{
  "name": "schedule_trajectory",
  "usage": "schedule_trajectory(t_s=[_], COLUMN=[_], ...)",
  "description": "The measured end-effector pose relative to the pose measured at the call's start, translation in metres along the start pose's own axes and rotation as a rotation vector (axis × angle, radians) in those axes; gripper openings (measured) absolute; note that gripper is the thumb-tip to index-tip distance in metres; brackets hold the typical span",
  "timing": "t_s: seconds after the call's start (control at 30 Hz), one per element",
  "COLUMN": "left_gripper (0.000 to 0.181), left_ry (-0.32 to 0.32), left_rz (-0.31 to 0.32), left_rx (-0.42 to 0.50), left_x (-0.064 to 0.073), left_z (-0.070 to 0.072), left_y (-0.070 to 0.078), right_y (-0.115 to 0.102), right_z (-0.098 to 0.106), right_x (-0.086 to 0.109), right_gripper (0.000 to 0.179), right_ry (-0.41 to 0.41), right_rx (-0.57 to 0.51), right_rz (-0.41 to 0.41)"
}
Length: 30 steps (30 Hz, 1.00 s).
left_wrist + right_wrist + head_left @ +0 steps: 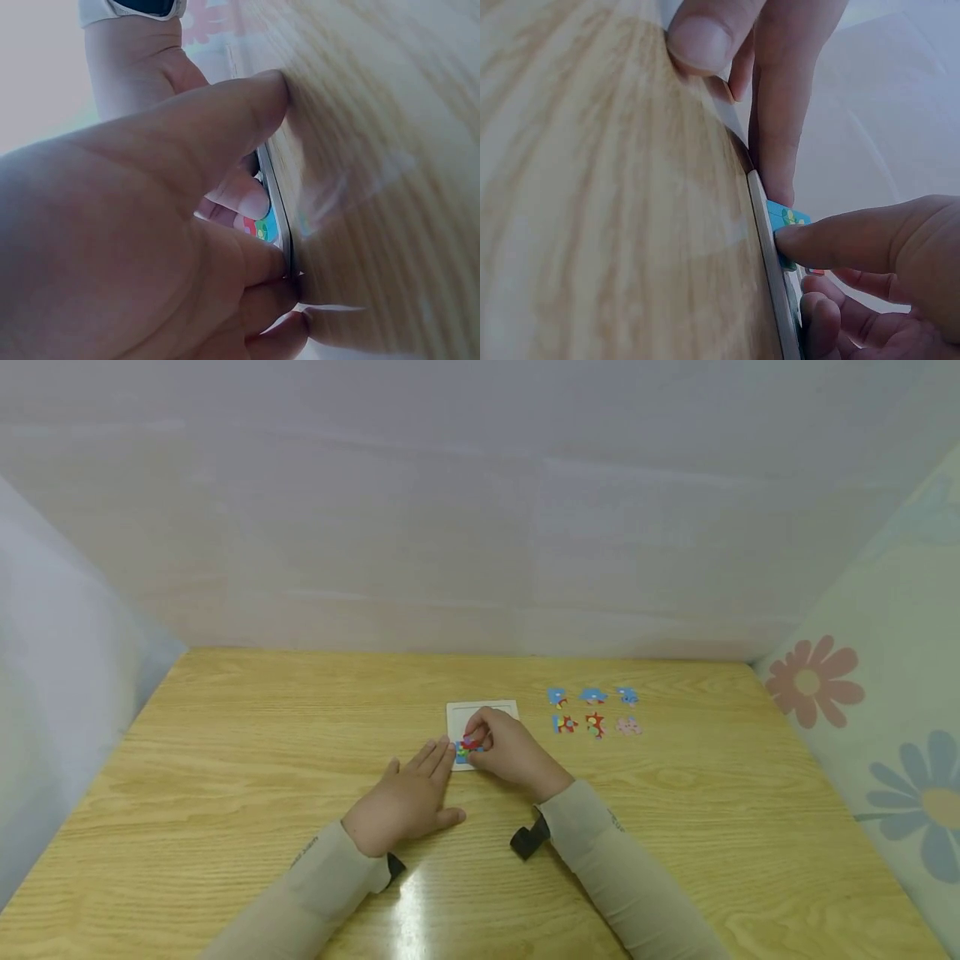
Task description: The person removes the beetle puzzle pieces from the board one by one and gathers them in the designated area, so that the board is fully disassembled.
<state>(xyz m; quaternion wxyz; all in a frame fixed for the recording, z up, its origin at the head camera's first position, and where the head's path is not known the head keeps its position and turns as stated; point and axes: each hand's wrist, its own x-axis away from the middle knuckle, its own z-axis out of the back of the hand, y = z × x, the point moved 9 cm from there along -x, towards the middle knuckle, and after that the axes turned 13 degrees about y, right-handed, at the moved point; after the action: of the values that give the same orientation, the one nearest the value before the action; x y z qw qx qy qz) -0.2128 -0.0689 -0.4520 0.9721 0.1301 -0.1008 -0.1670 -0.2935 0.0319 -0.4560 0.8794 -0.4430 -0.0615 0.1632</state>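
Observation:
A small white puzzle tray (453, 717) lies on the table, with blue, red and green puzzle pieces (461, 757) in its near left corner. My right hand (513, 752) is over the tray, pinching a mostly red puzzle piece (469, 744) between thumb and fingers, low over that corner. In the right wrist view the thumb presses beside a blue piece (777, 214) at the tray's rim (769, 251). My left hand (405, 802) lies palm down with fingers outstretched, the fingertips (289, 289) against the tray's left edge. The right hand covers much of the tray.
To the right of the tray, several loose puzzle pieces (592, 696) lie spread in two rows, among them a pink one (628, 725). The wooden table (300, 718) meets a pale wall at the back; a flowered panel (900, 693) stands on the right.

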Motion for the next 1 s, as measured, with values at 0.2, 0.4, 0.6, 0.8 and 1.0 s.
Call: schedule_trajectory(t_s=[0.2, 0.4, 0.6, 0.8, 1.0], left_gripper=[0.091, 0.092, 0.092, 0.092, 0.092], left_ry=[-0.005, -0.004, -0.006, -0.006, -0.008], left_rz=[-0.005, -0.007, -0.007, -0.012, -0.013], left_rx=[-0.01, -0.013, -0.031, -0.033, -0.024], left_x=[0.0, -0.002, -0.004, -0.004, -0.004], left_z=[-0.001, -0.001, -0.004, -0.005, -0.005], left_y=[0.0, 0.0, -0.002, -0.003, -0.003], right_y=[0.004, 0.008, 0.007, 0.013, 0.015], right_z=[0.005, 0.012, 0.015, 0.019, 0.025], right_x=[-0.003, -0.007, -0.007, -0.008, -0.007], right_gripper=[0.014, 0.007, 0.008, 0.01, 0.011], right_ry=[0.018, 0.021, 0.015, 0.028, 0.027], right_rx=[-0.038, -0.058, -0.12, -0.204, -0.251], right_rz=[-0.001, -0.017, -0.054, -0.127, -0.157])
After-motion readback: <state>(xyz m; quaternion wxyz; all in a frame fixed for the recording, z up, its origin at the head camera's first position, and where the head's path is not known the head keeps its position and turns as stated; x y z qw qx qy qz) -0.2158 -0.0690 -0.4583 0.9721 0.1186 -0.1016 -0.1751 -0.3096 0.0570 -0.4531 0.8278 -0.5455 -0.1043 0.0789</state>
